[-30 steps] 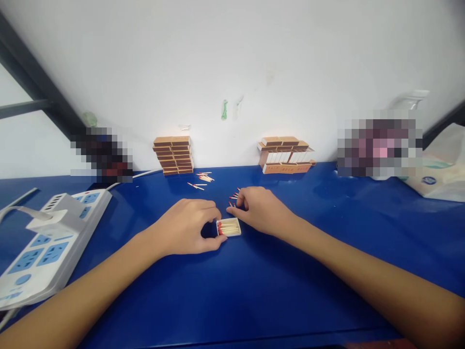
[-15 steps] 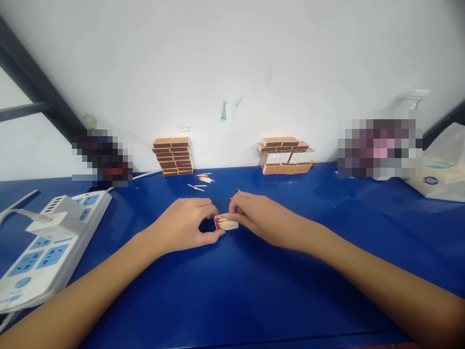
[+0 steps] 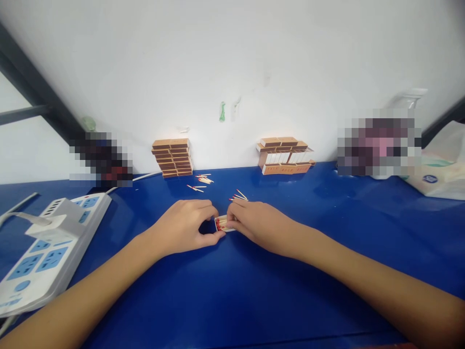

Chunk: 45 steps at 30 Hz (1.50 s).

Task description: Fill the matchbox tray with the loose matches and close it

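Now we have both hands meeting over a small open matchbox tray [image 3: 222, 223] that sits on the blue table [image 3: 254, 291], about midway across and nearer the back wall than the front edge. Our left hand [image 3: 187, 227] curls around the tray's left end, thumb below and fingers above, pinching it. Our right hand [image 3: 254, 223] covers the tray's right end with fingers bent down onto the matches inside; whether it actually pinches any we cannot tell. Just beyond our right knuckles lie a few loose matches [image 3: 239, 196], and a second scatter of matches [image 3: 201, 182] lies further back by the left stack of matchboxes [image 3: 172, 157]. Another stack of matchboxes [image 3: 285, 155] stands against the wall to the right. A white power strip [image 3: 43, 247] fills the table's left edge, well apart from our hands. Between our forearms and to the right, bare blue surface runs out to the table's near edge.
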Each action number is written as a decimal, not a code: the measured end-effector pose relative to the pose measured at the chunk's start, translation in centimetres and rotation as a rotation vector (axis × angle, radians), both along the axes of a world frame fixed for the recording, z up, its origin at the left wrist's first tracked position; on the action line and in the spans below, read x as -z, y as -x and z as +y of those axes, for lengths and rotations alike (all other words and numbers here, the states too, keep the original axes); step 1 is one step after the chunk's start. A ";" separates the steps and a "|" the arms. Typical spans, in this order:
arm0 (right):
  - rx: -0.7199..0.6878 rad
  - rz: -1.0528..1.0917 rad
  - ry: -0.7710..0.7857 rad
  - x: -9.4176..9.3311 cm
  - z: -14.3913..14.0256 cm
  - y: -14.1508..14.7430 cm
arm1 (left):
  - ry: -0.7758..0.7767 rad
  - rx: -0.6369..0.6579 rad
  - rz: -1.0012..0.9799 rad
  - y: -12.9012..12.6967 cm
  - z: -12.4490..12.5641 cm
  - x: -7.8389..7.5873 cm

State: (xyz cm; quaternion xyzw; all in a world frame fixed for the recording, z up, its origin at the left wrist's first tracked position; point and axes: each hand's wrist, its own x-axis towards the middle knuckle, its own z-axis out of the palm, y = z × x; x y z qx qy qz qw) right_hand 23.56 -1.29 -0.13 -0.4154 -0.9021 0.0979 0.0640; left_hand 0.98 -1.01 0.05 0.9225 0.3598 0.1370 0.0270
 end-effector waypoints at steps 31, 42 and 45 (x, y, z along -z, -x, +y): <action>-0.082 0.215 0.076 -0.6 1.0 -1.8 | -0.011 0.008 0.029 0.3 0.2 0.2; -0.044 0.264 0.075 0.1 1.5 -1.6 | -0.013 -0.001 0.031 0.2 0.2 0.3; 0.116 0.288 -0.072 0.8 3.0 -2.4 | -0.001 -0.004 0.031 0.2 0.2 0.2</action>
